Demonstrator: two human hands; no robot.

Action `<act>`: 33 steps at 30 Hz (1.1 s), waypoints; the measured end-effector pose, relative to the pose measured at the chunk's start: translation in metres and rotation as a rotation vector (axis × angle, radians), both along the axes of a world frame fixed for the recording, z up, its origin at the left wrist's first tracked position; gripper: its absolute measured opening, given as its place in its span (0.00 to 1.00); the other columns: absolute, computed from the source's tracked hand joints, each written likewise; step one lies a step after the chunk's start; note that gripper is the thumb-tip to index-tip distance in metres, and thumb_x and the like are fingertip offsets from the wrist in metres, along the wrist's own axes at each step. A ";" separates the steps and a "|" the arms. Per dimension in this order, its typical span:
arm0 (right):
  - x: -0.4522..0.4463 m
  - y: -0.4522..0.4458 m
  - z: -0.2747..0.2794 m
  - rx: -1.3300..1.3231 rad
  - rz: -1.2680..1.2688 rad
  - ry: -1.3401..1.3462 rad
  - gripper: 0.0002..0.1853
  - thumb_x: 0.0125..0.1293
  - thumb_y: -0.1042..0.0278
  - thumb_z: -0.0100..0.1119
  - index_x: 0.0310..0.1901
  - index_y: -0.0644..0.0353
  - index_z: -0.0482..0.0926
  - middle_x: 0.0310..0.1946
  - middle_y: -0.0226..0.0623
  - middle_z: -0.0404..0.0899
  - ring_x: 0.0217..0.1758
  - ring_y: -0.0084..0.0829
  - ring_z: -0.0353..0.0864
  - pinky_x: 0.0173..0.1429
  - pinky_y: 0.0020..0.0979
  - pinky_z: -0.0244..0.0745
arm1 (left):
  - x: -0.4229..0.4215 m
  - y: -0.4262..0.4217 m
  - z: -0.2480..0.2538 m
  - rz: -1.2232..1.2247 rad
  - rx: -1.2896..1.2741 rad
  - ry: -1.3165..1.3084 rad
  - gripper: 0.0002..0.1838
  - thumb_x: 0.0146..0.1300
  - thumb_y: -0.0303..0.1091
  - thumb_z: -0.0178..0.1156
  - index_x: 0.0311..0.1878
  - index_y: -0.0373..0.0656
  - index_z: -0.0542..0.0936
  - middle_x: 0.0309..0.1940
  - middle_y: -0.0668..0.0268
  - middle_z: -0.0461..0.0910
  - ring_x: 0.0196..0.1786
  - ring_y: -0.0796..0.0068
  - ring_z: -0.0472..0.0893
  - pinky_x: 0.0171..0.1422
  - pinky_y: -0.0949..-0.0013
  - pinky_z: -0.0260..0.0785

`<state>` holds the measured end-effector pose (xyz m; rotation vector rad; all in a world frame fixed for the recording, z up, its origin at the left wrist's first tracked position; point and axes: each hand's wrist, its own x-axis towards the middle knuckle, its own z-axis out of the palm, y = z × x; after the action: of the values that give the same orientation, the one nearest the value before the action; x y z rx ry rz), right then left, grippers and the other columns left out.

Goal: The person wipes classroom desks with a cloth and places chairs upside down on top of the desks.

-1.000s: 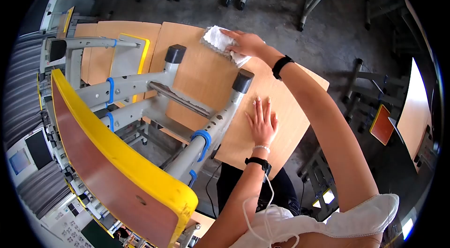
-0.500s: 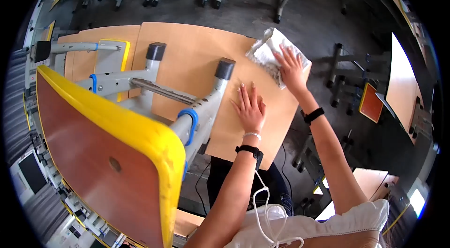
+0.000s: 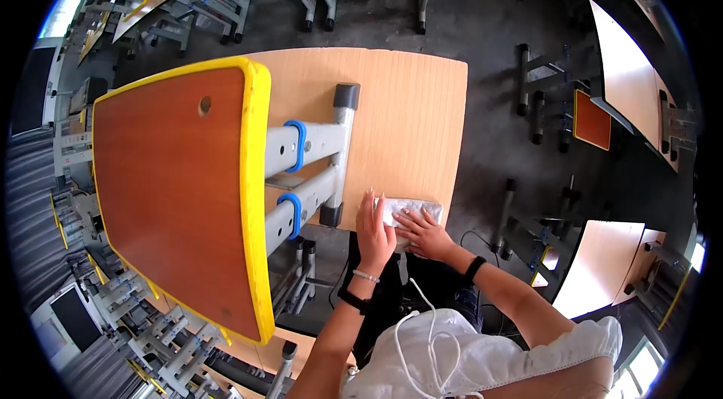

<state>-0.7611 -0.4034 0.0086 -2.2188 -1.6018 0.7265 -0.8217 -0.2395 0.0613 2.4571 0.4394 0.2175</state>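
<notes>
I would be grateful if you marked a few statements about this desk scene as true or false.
1. The right hand lies on the white cloth. True.
2. The cloth is at the far edge of the desk. False: it is by the edge nearest the person.
3. The chair seat has a yellow rim. True.
4. The left hand rests on the chair seat. False: it is at the cloth's left end.
5. Both wrists wear black bands. True.
</notes>
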 end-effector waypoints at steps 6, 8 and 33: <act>0.061 0.051 -0.022 0.066 -0.330 -0.168 0.45 0.37 0.52 0.70 0.62 0.39 0.61 0.68 0.31 0.49 0.69 0.37 0.50 0.66 0.50 0.50 | -0.026 0.013 0.012 -0.106 -0.097 0.040 0.32 0.47 0.18 0.49 0.61 0.40 0.61 0.58 0.53 0.63 0.59 0.53 0.65 0.62 0.59 0.60; 0.106 0.083 -0.019 0.097 -0.550 -0.179 0.47 0.36 0.51 0.71 0.62 0.41 0.60 0.69 0.35 0.46 0.70 0.40 0.47 0.67 0.51 0.47 | -0.021 0.018 0.019 -0.114 -0.063 0.022 0.31 0.48 0.18 0.50 0.60 0.39 0.62 0.56 0.53 0.65 0.58 0.54 0.67 0.60 0.61 0.62; -0.087 0.206 0.114 0.282 -0.086 -0.096 0.25 0.48 0.74 0.57 0.52 0.54 0.70 0.54 0.38 0.69 0.57 0.43 0.67 0.59 0.39 0.64 | -0.122 0.218 0.080 -0.082 -0.111 -0.158 0.11 0.56 0.29 0.54 0.43 0.39 0.76 0.46 0.55 0.75 0.49 0.56 0.73 0.54 0.61 0.65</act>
<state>-0.8477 -0.1976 0.1227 -2.1269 -1.5338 0.3500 -0.9437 -0.0214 0.1416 2.3234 0.2746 0.3408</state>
